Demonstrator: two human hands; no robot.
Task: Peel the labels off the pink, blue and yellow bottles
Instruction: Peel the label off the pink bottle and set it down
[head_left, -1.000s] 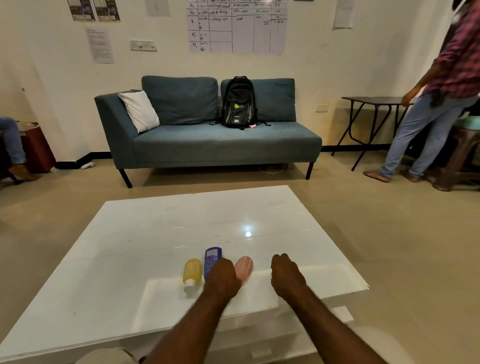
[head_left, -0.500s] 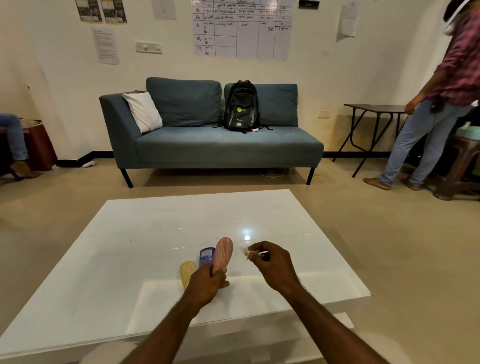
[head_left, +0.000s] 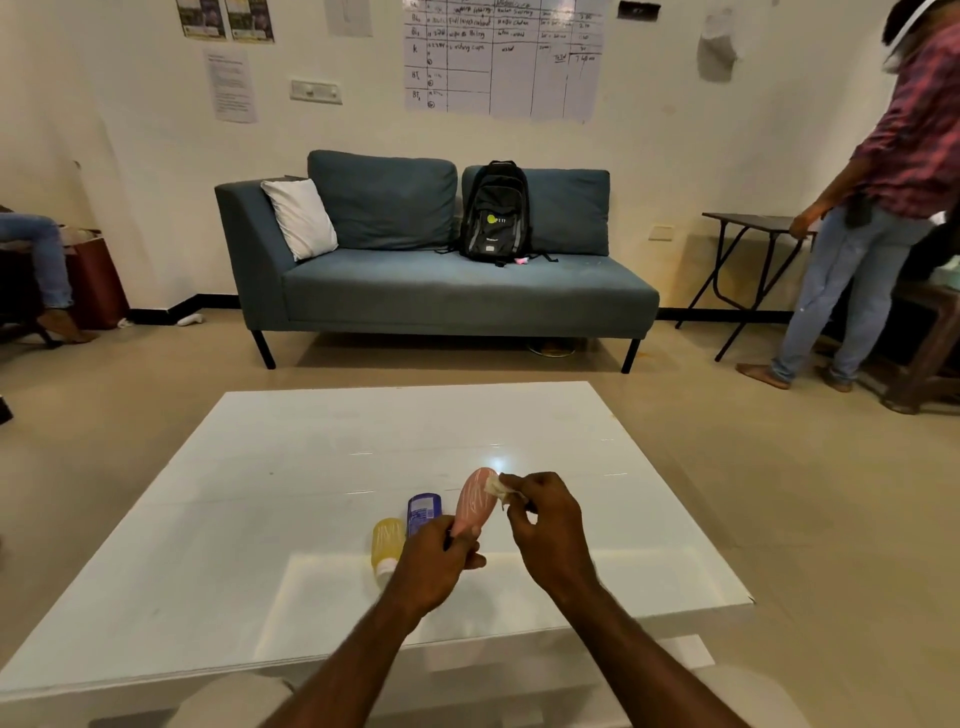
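My left hand grips the lower end of the pink bottle, holding it tilted up above the white table. Its cap end is hidden in my fist. My right hand pinches a small pale strip of label at the bottle's upper right side. The blue bottle lies on the table just left of the pink one, its printed label facing up. To its left lies the yellow bottle, white cap toward me.
A blue sofa with a black backpack and a white cushion stands beyond the table. A person stands at the right by a dark folding table. A seated person's legs show at the far left.
My left hand picked the pink bottle up off the table and tilted it upward. My right hand rose from the table and took hold of the label strip at the bottle's top.
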